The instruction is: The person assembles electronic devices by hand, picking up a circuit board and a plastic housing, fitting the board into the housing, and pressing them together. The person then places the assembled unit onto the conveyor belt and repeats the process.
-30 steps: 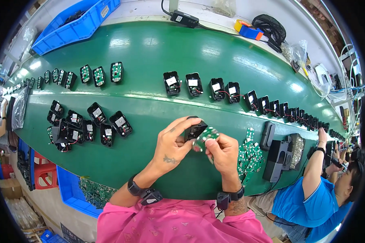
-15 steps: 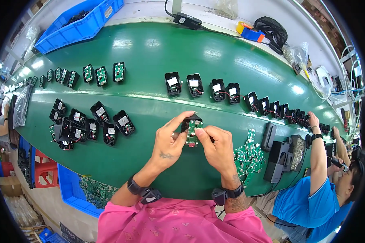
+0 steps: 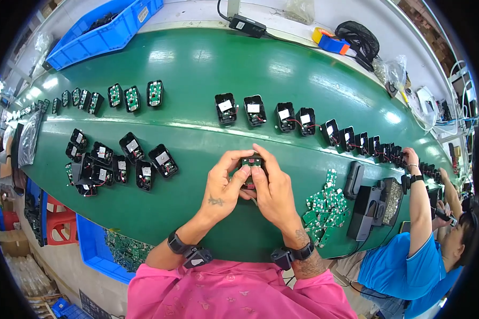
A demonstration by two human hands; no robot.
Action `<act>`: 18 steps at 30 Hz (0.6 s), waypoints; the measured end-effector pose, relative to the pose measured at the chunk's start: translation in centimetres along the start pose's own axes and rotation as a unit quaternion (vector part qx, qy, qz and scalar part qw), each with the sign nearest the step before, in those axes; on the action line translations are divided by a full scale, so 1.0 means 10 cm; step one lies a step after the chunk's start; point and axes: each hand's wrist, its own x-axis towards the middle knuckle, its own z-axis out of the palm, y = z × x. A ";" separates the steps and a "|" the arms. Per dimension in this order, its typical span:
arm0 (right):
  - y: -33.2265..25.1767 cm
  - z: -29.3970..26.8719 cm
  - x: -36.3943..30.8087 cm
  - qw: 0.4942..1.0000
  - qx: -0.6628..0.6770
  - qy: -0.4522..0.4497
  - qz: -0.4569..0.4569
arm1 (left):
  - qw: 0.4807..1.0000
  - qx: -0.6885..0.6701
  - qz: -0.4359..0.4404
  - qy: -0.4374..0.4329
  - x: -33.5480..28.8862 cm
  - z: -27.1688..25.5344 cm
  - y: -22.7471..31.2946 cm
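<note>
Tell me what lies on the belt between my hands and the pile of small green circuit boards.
Only bare green belt in the head view.

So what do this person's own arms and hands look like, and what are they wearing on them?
Both forearms are bare, coming out of pink short sleeves. The left hand has a small dark tattoo on its back, and the right wrist shows dark tattoo work too. Each wrist carries a black band with a small black device clipped beside it. No gloves.
</note>
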 end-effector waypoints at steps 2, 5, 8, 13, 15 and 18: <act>0.12 0.10 -0.01 0.999 -0.010 0.027 -0.032 | 0.999 0.017 0.025 0.020 -0.02 0.03 -0.04; 0.15 0.17 -0.01 0.997 -0.006 0.050 -0.056 | 0.995 0.056 0.064 0.054 -0.04 0.02 -0.07; 0.08 0.17 0.05 0.999 0.026 0.034 0.000 | 0.991 0.096 0.060 0.064 0.01 0.00 -0.01; 0.07 0.03 -0.08 0.998 -0.043 0.038 -0.006 | 0.975 0.170 0.062 0.128 0.39 -0.35 0.33; 0.06 0.01 -0.13 0.997 -0.051 0.040 -0.033 | 0.951 0.263 0.060 0.147 0.81 -0.90 0.48; 0.04 -0.17 -0.29 0.996 -0.063 0.018 -0.063 | 0.947 0.197 -0.024 0.255 1.39 -1.23 0.36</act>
